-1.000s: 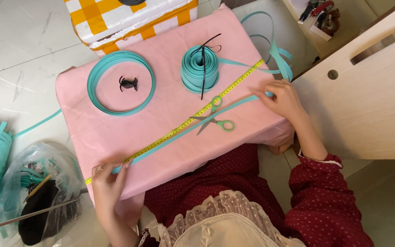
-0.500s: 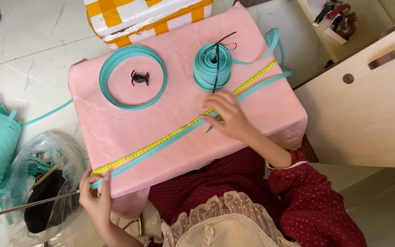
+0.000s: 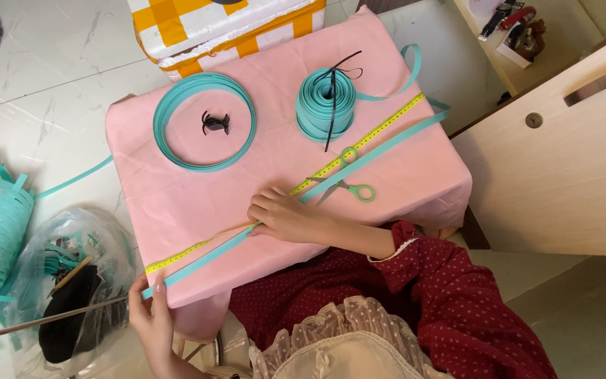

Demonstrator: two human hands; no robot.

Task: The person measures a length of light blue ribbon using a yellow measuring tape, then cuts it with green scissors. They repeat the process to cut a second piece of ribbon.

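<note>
Two hands share the work of keeping a teal strap (image 3: pixel 317 193) flat along a yellow measuring tape (image 3: pixel 359 144) on the pink-covered table (image 3: pixel 177 203). The left hand (image 3: pixel 152 316) pinches the strap's near end at the table's front corner, fingers closed on it. The right hand (image 3: pixel 285 217) lies palm down midway along, fingertips pressing strap and tape together; whether it pins both or only the strap is hard to tell from above. To do this well, the person would likely keep the strap taut and touching the tape's edge along its whole run, with no bow between the hands, so the reading stays true. Green-handled scissors (image 3: pixel 348 188) lie just beside the right hand, across the strap. A rolled coil of strap (image 3: pixel 325 105) and a loose strap ring (image 3: pixel 205 121) sit farther back.
</note>
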